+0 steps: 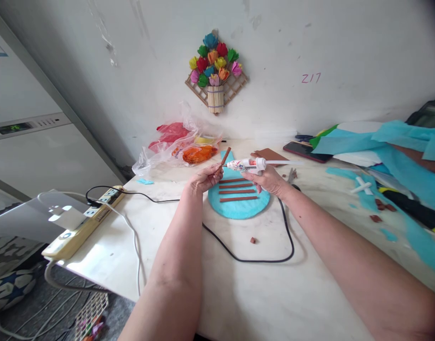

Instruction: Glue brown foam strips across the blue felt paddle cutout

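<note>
Pinched upright in my left hand (207,178) is a narrow brown strip (226,155). My right hand (265,179) grips a white hot glue gun (251,165), a clear glue stick poking out of its back end. The gun's nozzle points left and meets or nearly meets the strip. Below both hands lies a round light-blue disc (235,208) with a blue tab at its top. Several brown strips (238,192) lie across the disc in roughly parallel rows, their upper ends partly hidden by my hands.
A black cord (253,260) loops over the table near the disc. On the left edge sits a power strip (85,220) with plugs. Plastic bags (189,147), a brown sheet (270,155), a phone (306,150), scissors (292,175) and blue scraps (398,142) lie around.
</note>
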A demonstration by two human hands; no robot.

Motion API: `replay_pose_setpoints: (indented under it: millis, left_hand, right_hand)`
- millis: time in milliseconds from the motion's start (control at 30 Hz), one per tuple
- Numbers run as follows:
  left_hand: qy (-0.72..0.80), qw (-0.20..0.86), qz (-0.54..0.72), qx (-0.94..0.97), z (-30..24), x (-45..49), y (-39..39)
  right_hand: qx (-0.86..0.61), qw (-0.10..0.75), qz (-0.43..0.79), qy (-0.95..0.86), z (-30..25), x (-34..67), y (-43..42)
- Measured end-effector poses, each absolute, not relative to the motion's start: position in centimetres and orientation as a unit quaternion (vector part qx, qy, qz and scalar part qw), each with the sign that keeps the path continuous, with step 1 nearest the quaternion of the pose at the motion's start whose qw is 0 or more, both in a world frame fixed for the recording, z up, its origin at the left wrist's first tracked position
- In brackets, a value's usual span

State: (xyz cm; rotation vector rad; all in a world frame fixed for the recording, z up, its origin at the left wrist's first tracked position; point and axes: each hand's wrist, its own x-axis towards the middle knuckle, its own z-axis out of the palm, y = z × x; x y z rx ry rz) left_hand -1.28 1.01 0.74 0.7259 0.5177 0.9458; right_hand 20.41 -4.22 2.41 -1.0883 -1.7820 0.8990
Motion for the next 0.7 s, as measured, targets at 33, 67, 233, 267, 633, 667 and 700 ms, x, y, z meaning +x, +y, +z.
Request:
replay_pose_setpoints:
  millis: [33,67,233,267,633,667,700]
  left_hand:
    - [0.240,0.795,0.438,0.343,0.7,-1.3,1.0]
    - [0.240,0.795,0.436,0.347,0.6,-1.3,1.1]
    - [0.239,0.798,0.430,0.348,0.6,-1.4,1.0]
    - [0.237,0.800,0.430,0.346,0.7,-1.4,1.0]
    - [0.222,0.828,0.432,0.280,0.6,-1.5,1.2]
    - [0.217,0.831,0.430,0.279,0.6,-1.5,1.2]
    - [0.215,0.832,0.429,0.280,0.5,-1.5,1.3]
  right_hand:
    - [-0.437,0.423,0.357,-0.709,2.4,20.5,-4.2]
    - [-0.438,0.427,0.354,-0.707,2.3,20.5,-4.1]
    - [-0.438,0.444,0.342,-0.703,2.0,20.9,-3.5]
    - [-0.440,0.445,0.340,-0.702,1.9,20.9,-3.4]
    - [-0.437,0.432,0.351,-0.707,1.8,21.0,-3.4]
    - [-0.435,0.431,0.357,-0.706,2.0,20.9,-3.6]
    - [-0.433,0.431,0.362,-0.705,2.1,20.8,-3.8]
